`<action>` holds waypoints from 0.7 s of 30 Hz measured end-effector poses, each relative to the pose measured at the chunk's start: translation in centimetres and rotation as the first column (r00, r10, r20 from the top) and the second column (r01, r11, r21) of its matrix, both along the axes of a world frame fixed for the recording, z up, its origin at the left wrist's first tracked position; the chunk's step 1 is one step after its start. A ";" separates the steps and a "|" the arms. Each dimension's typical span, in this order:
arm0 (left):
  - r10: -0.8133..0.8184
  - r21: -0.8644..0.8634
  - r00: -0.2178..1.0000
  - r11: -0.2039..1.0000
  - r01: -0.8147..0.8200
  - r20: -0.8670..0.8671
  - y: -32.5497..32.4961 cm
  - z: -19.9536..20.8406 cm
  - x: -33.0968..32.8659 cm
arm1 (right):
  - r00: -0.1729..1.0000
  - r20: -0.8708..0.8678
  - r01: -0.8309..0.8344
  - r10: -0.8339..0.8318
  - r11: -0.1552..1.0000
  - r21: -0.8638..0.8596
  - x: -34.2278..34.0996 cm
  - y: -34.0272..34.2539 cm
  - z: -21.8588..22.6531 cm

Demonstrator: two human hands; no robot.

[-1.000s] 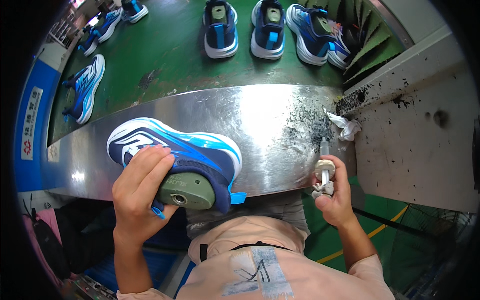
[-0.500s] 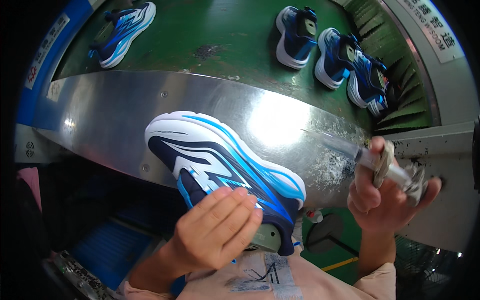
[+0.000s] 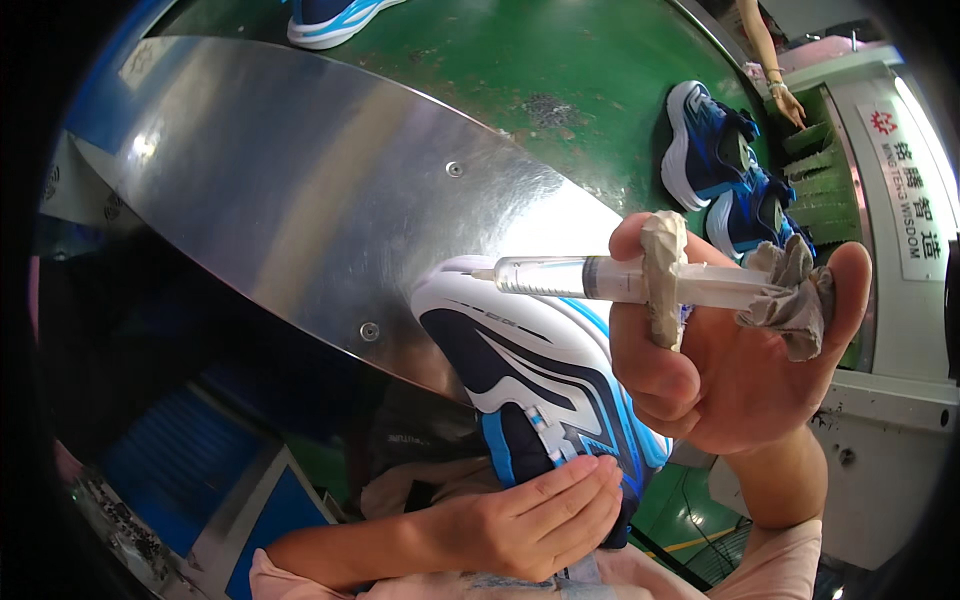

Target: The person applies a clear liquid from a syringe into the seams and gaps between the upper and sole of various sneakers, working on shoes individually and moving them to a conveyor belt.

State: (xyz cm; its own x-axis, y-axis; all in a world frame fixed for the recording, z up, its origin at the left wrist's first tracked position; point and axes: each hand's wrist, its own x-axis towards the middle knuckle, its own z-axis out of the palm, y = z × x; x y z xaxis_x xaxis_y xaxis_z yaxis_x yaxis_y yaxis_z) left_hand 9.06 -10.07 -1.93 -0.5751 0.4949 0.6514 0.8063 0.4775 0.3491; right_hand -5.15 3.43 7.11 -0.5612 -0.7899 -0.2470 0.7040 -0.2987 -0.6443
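My left hand (image 3: 545, 520) grips a navy, white and blue running shoe (image 3: 515, 350) at its side, near the laces. The shoe lies tilted on its side, toe pointing away and sole turned to the right. In my right hand (image 3: 720, 390) is a clear plastic syringe (image 3: 545, 276), its finger flange and plunger end wrapped in pale, worn padding. My thumb rests at the plunger end. The syringe's tip (image 3: 482, 274) is over the toe, at the white sole edge; whether it touches cannot be told. My right hand and the syringe hide part of the sole.
A curved metal ledge (image 3: 290, 170) borders a green conveyor belt (image 3: 480, 100). Similar shoes (image 3: 705, 145) stand on the belt at the right, beside green strip flaps (image 3: 825, 170); another shoe (image 3: 335, 22) is at the far left. Another person's hand (image 3: 788, 105) reaches near the flaps.
My right hand has brought the syringe left, from beside the shoe to over its toe. The head view has shifted, and another person's arm now shows at the upper right.
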 end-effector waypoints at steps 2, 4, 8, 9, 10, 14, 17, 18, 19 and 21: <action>0.012 0.005 1.000 1.000 -0.012 -0.018 0.0 -0.3 0.0 | 1.000 0.003 -0.016 0.016 1.000 0.008 -0.3 -0.5 -0.2; 0.001 0.022 1.000 1.000 0.000 -0.012 -0.1 -0.5 0.1 | 0.999 0.032 -0.009 0.008 1.000 0.025 -0.6 -0.9 -0.4; -0.022 0.043 1.000 0.999 0.022 -0.008 -0.2 -0.7 0.0 | 0.995 0.095 -0.038 0.029 0.995 0.089 -1.5 -1.6 0.0; -0.023 0.050 1.000 0.998 0.023 0.001 -0.2 -0.7 0.0 | 0.996 0.085 -0.038 0.028 0.992 0.116 -1.5 -1.8 0.2; -0.025 0.055 1.000 0.998 0.025 0.006 -0.3 -0.6 0.0 | 0.997 0.075 -0.039 0.029 0.989 0.140 -1.5 -2.0 0.5; 0.001 0.046 1.000 0.999 0.000 -0.019 -0.3 -0.7 -0.1 | 0.996 -0.083 -0.022 0.044 0.966 0.256 -1.1 -2.4 1.3; 0.016 0.041 1.000 0.999 -0.015 -0.021 -0.2 -0.6 0.0 | 0.968 -0.233 -0.012 0.092 0.947 0.322 -0.5 -1.4 1.9; 0.007 0.032 1.000 0.999 -0.007 -0.015 -0.3 -0.4 -0.2 | 0.959 -0.257 -0.010 0.119 0.921 0.389 -0.2 -0.8 2.4; -0.004 0.024 1.000 1.000 0.004 -0.012 -0.5 0.0 -0.5 | 0.951 -0.277 0.000 0.137 0.896 0.444 0.1 -0.1 2.7; -0.018 0.018 1.000 1.000 0.018 0.001 -0.4 0.0 -0.6 | 0.951 -0.289 0.041 0.112 0.878 0.476 1.0 1.3 2.8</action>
State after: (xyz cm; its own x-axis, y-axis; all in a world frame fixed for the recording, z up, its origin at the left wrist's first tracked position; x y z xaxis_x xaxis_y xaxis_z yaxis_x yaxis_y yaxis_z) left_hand 8.46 -10.51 -1.96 -0.5674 0.4929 0.6596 0.8140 0.4568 0.3588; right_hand -4.17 4.70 9.87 -0.6422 -0.6419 -0.4189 0.4587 0.1160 -0.8810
